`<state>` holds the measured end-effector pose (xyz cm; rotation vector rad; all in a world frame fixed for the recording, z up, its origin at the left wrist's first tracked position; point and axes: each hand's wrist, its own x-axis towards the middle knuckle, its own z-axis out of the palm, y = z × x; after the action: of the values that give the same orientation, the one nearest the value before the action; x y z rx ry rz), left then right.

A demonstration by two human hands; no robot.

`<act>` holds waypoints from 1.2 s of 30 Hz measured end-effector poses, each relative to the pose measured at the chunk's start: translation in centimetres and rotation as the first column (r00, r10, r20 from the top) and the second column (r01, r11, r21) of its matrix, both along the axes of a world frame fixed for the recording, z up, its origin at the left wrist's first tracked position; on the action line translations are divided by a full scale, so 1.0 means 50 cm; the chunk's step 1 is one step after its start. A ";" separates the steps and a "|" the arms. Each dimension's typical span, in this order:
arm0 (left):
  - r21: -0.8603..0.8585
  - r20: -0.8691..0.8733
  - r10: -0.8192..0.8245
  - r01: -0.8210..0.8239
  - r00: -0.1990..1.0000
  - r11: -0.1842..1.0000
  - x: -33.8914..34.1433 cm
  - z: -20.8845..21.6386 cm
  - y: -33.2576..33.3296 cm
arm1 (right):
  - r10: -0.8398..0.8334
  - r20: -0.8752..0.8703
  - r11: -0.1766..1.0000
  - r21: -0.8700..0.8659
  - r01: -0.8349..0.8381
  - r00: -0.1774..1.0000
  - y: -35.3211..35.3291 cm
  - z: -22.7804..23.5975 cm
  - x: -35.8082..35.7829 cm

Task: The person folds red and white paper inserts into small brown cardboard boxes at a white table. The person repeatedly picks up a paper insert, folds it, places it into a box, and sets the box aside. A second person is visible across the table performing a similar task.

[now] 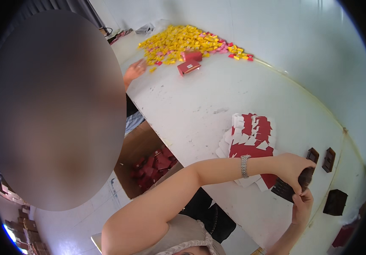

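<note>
At the right side of the table both my hands are closed on a dark brown ribbed plastic tray (283, 191). My left hand (289, 169), with a metal-band watch (244, 166) at its wrist, grips the upper part. From below, my right hand (303, 209) pinches the near edge. Whether the brown piece is one tray or several nested together, I cannot tell. Beside and partly under my left forearm lies a fanned stack of flat red-and-white carton blanks (251, 146). Two more brown trays (329, 160) rest just beyond my hands, and a darker brown piece (335, 202) sits to their right.
A heap of small yellow and pink packets (183, 40) covers the far end, with red boxes (189, 66) before it. A co-worker's hand (136, 70) is near the heap. Below the table's left edge stands a cardboard carton (127, 163) of red boxes.
</note>
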<state>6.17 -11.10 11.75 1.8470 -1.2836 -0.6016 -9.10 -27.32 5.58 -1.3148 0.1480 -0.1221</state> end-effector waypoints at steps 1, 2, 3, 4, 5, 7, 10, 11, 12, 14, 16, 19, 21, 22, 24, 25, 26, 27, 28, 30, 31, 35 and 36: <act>0.008 -0.013 0.025 -0.025 1.000 1.000 0.002 -0.001 0.009 | -0.005 0.010 0.998 0.068 0.004 1.000 -0.009 -0.013 0.002; 0.005 -0.024 0.028 -0.028 0.999 1.000 0.006 -0.004 0.003 | -0.033 0.018 0.992 0.125 0.030 0.999 -0.018 -0.019 0.001; 0.002 -0.035 0.028 -0.028 0.999 1.000 0.012 -0.011 -0.001 | -0.066 0.025 0.982 0.182 0.060 0.998 -0.027 -0.023 -0.001; -0.040 -0.072 0.036 -0.039 0.997 0.998 0.022 -0.020 -0.006 | -0.143 0.030 0.965 0.225 0.132 0.989 -0.042 -0.020 -0.005; 0.036 -0.096 0.096 -0.093 0.991 0.995 0.028 -0.001 -0.001 | -0.249 0.057 0.968 0.055 0.246 0.967 -0.107 -0.075 -0.016; -0.014 -0.005 0.150 -0.150 0.989 0.989 0.041 -0.035 -0.026 | -0.630 0.341 0.224 -0.781 0.584 0.697 -0.031 -0.006 0.016; -0.099 0.092 0.153 -0.144 0.984 0.985 0.035 -0.052 -0.065 | -0.415 0.191 0.535 -0.739 0.409 0.889 0.000 -0.025 0.000; -0.032 0.078 0.106 -0.104 0.991 0.994 0.035 -0.042 -0.079 | -0.301 0.117 0.691 -0.657 0.301 0.947 -0.001 -0.045 -0.010; 0.040 0.064 0.067 -0.069 0.996 0.997 0.031 -0.023 -0.082 | -0.334 0.074 0.672 -0.680 0.293 0.940 -0.008 -0.056 -0.011; 0.052 0.039 0.039 -0.041 0.998 0.998 0.030 -0.031 -0.086 | -0.359 0.033 0.783 -0.532 0.321 0.933 -0.014 -0.054 -0.013; 0.093 -0.002 0.001 -0.001 1.000 0.996 0.033 -0.034 -0.087 | -0.297 -0.012 0.872 -0.411 0.266 0.955 -0.027 -0.044 -0.017; 0.049 -0.036 -0.002 0.003 0.999 0.999 0.038 -0.050 -0.092 | -0.147 0.018 0.989 0.000 0.147 0.989 -0.098 -0.095 -0.037; 0.022 -0.038 0.054 -0.054 0.998 0.998 0.045 -0.055 -0.083 | -0.296 0.028 0.926 0.255 0.279 0.955 -0.121 -0.074 -0.025; 0.025 -0.037 0.091 -0.090 0.995 0.996 0.055 -0.054 -0.075 | -0.482 -0.063 0.861 -0.221 0.458 0.874 -0.127 -0.064 -0.026; 0.050 -0.030 0.132 -0.130 0.991 0.990 0.059 -0.042 -0.055 | -0.638 0.274 0.143 -0.876 0.460 0.720 -0.068 -0.026 0.009; 0.022 0.007 0.140 -0.140 0.990 0.990 0.050 -0.045 -0.058 | -0.563 0.204 0.235 -0.890 0.392 0.801 -0.061 -0.020 -0.006; 0.000 0.053 0.165 -0.165 0.985 0.986 0.035 -0.050 -0.059 | -0.451 0.166 0.467 -0.793 0.390 0.877 -0.057 -0.068 -0.013; -0.023 0.091 0.173 -0.172 0.981 0.985 0.023 -0.048 -0.060 | -0.338 0.148 0.665 -0.661 0.347 0.930 -0.011 -0.056 0.000; 0.014 0.124 0.127 -0.130 0.984 0.991 0.018 -0.042 -0.055 | -0.299 0.128 0.719 -0.621 0.311 0.946 0.035 -0.034 0.004; 0.084 0.184 0.040 -0.056 0.982 0.995 0.010 -0.022 -0.041 | -0.261 0.039 0.838 -0.486 0.247 0.964 0.035 -0.027 0.002; 0.049 0.168 0.029 -0.037 0.985 0.998 0.006 -0.019 -0.034 | -0.238 -0.003 0.887 -0.407 0.216 0.971 0.038 -0.023 -0.001; -0.148 0.164 -0.011 0.036 0.986 0.988 -0.002 -0.008 -0.018 | -0.181 0.054 0.966 -0.179 0.188 0.982 0.043 -0.012 -0.005; -0.090 0.132 -0.024 0.036 0.991 0.995 -0.007 0.009 -0.007 | -0.108 0.014 0.993 -0.043 0.109 0.994 0.043 -0.005 -0.010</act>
<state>5.83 -11.45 12.19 1.8182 -1.4041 -0.4349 -9.58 -25.19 5.31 -1.3496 0.2076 -0.2268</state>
